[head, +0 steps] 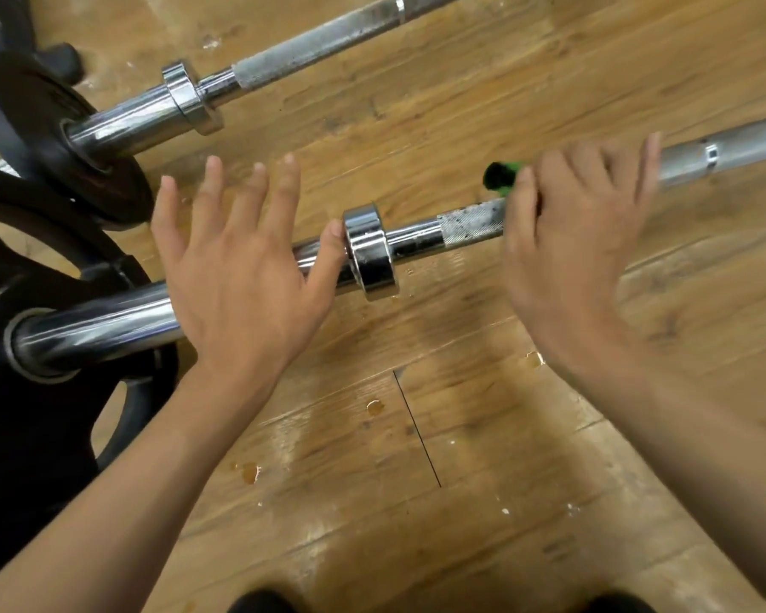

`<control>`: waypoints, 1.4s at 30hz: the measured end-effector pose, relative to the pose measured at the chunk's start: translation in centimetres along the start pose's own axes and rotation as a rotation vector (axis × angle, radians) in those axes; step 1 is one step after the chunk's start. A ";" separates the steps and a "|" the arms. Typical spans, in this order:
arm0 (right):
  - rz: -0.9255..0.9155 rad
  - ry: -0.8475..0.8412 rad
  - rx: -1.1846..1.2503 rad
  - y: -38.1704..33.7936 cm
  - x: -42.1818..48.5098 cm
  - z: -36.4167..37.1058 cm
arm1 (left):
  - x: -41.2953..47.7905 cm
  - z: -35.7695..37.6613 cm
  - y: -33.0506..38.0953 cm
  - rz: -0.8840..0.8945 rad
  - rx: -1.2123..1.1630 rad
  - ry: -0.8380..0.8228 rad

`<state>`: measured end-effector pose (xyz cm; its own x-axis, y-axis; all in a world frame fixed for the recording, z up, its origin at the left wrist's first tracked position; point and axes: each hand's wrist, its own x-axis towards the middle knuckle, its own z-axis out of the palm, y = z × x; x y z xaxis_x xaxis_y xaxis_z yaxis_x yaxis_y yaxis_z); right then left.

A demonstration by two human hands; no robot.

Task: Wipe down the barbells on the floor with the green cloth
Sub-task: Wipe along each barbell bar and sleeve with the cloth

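Observation:
Two steel barbells lie slanted on the wooden floor. The near barbell has a chrome collar and a thick sleeve. My left hand is spread flat over that sleeve, its thumb touching the collar. To the right of the collar, my right hand lies over the knurled shaft with fingers extended, pressing the green cloth onto the bar. Only a small end of the cloth shows beside my thumb. The far barbell lies untouched above.
Black weight plates sit on both sleeves at the left, one on the far barbell and a large one on the near barbell. The wooden floor is scuffed and chipped. Dark shoe tips show at the bottom edge.

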<state>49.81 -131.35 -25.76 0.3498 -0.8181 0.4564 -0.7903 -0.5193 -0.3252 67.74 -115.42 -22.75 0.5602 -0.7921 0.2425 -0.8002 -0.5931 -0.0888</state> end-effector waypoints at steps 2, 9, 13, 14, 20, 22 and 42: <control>-0.144 -0.017 0.088 -3.8 -2.0 0.7 | -0.2 -0.1 0.1 -0.013 -0.004 0.005; -0.246 -0.003 -0.087 5.5 0.8 -1.3 | -1.1 -0.2 0.1 -0.008 -0.062 0.035; 0.083 0.039 -0.055 5.5 1.7 -1.9 | -1.7 0.0 0.5 -0.008 -0.050 0.055; 0.050 -0.020 -0.099 3.9 1.2 -0.2 | -1.8 0.0 0.6 -0.012 -0.053 0.061; -0.379 -0.443 -0.103 -1.3 -2.6 4.8 | -2.4 -0.2 0.5 0.000 -0.061 0.038; -0.457 -0.208 0.072 -2.1 -2.4 0.3 | -2.6 -0.2 0.6 -0.003 -0.066 0.051; -0.312 -0.220 0.326 -4.0 -4.3 -2.7 | -3.9 -0.2 0.9 0.013 -0.044 0.118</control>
<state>50.14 -125.09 -24.16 0.6700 -0.6257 0.3995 -0.4449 -0.7692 -0.4587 64.83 -112.81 -23.56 0.5227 -0.7756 0.3539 -0.8171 -0.5741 -0.0512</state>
